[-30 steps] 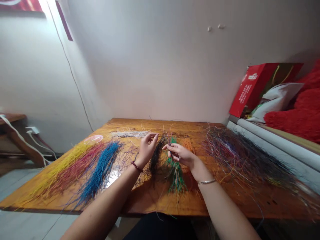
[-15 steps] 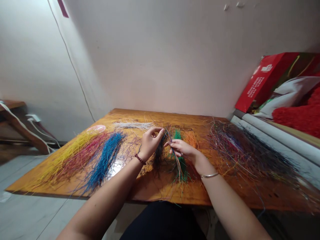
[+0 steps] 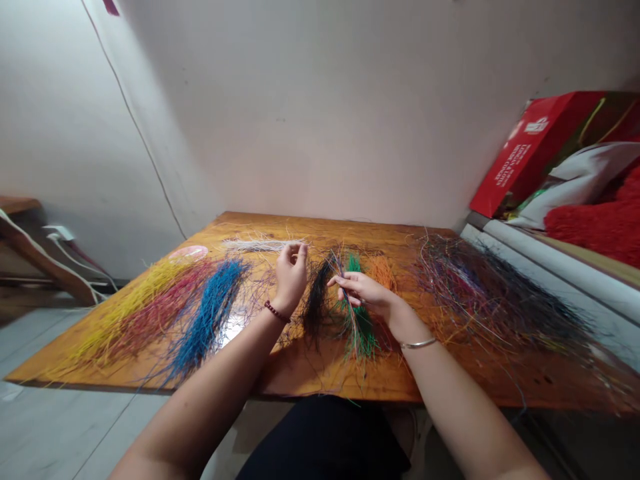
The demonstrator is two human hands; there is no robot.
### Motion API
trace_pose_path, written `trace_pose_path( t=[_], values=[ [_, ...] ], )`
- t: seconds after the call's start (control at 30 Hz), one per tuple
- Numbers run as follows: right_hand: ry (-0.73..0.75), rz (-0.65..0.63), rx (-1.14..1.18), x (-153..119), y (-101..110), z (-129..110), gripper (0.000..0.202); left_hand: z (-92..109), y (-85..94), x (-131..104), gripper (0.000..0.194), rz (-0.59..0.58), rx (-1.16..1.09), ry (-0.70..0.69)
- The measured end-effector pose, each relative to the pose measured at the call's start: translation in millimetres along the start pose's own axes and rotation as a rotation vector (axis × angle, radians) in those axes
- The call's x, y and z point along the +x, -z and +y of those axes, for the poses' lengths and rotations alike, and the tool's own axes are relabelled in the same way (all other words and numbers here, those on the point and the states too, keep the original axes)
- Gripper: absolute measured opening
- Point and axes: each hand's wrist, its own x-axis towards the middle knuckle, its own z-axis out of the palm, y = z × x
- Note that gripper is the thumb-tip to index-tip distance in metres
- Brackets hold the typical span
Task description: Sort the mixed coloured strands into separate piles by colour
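Note:
My right hand (image 3: 364, 291) pinches a thin bunch of mixed-colour wires (image 3: 353, 321), which slants over the green bundle (image 3: 367, 339). My left hand (image 3: 292, 275) is closed, thumb and fingers together, at the right end of the white bundle (image 3: 255, 245). Whether a strand is between those fingers is too small to make out. A black bundle (image 3: 315, 300) lies between my two hands. Just right of my right hand, partly behind it, is an orange bundle (image 3: 383, 272).
Yellow (image 3: 120, 303), dark pink (image 3: 167, 307) and blue (image 3: 210, 317) bundles lie on the wooden table (image 3: 280, 383) at left. A tangled pile of dark mixed strands (image 3: 495, 293) spreads at right. Beyond it stands a red box (image 3: 525, 147) beside red fluffy material (image 3: 600, 230).
My left hand has moved left, away from my right hand, to the end of the white bundle. My right hand keeps its grip on the mixed wires. The view has shifted slightly.

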Motion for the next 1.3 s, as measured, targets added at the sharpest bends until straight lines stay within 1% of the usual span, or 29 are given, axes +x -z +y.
trace_pose_path(
  t=[0.07, 0.13, 0.2, 0.27, 0.37, 0.43, 0.53, 0.67, 0.77, 0.83, 0.87, 0.93, 1.0, 1.07, 1.13, 1.2, 1.3],
  values=[
    [0.012, -0.005, -0.003, 0, 0, 0, 0.035, -4, 0.7, 3, 0.02, 0.085, -0.063, 0.095],
    [0.02, -0.015, -0.011, 0, -1, 0, 0.036, -6, 1.3, 3, 0.02, 0.091, -0.13, 0.24],
    [0.02, -0.034, -0.016, -1, -1, 0, 0.036, -5, 2.1, 3, 0.023, 0.048, -0.193, 0.394],
    [0.019, -0.053, -0.018, -1, 0, 0, 0.036, -3, 3.3, 3, 0.026, -0.013, -0.257, 0.504],
    [0.018, -0.07, -0.027, -2, 0, 0, 0.037, 3, 5.4, 4, 0.032, -0.112, -0.364, 0.574],
    [0.012, -0.076, -0.038, -2, 0, -1, 0.037, 5, 6.3, 6, 0.035, -0.152, -0.412, 0.589],
    [0.002, -0.079, -0.049, -3, 0, -2, 0.037, 7, 6.5, 8, 0.037, -0.175, -0.43, 0.584],
    [-0.012, -0.08, -0.054, -2, 0, -2, 0.036, 8, 5.1, 6, 0.038, -0.198, -0.342, 0.533],
    [-0.015, -0.072, -0.053, -2, -1, -2, 0.035, 10, 2.9, 3, 0.033, -0.226, -0.231, 0.429],
    [-0.02, -0.057, -0.044, -3, -1, -4, 0.035, 11, 1.1, 2, 0.031, -0.215, -0.185, 0.304],
    [-0.023, -0.05, -0.037, -3, -1, -5, 0.035, 11, 0.5, 1, 0.03, -0.193, -0.176, 0.231],
    [-0.029, -0.04, -0.02, -4, -2, -7, 0.034, 10, 0.4, 3, 0.028, -0.111, -0.172, 0.097],
    [-0.035, -0.027, -0.004, -6, -2, -9, 0.033, 8, 3.1, 7, 0.027, 0.021, -0.176, 0.005],
    [-0.04, -0.011, 0.01, -7, -2, -10, 0.031, 5, 9.1, 15, 0.024, 0.185, -0.177, -0.039],
    [-0.043, 0.002, 0.03, -7, -2, -10, 0.03, 1, 17.6, 25, 0.02, 0.36, -0.183, -0.032],
    [-0.041, 0.002, 0.058, -6, -1, -10, 0.03, -3, 26.8, 37, 0.016, 0.519, -0.204, 0.022],
    [-0.02, -0.022, 0.114, -6, 1, -9, 0.03, -12, 37.4, 51, 0.012, 0.693, -0.217, 0.12]
  ],
)
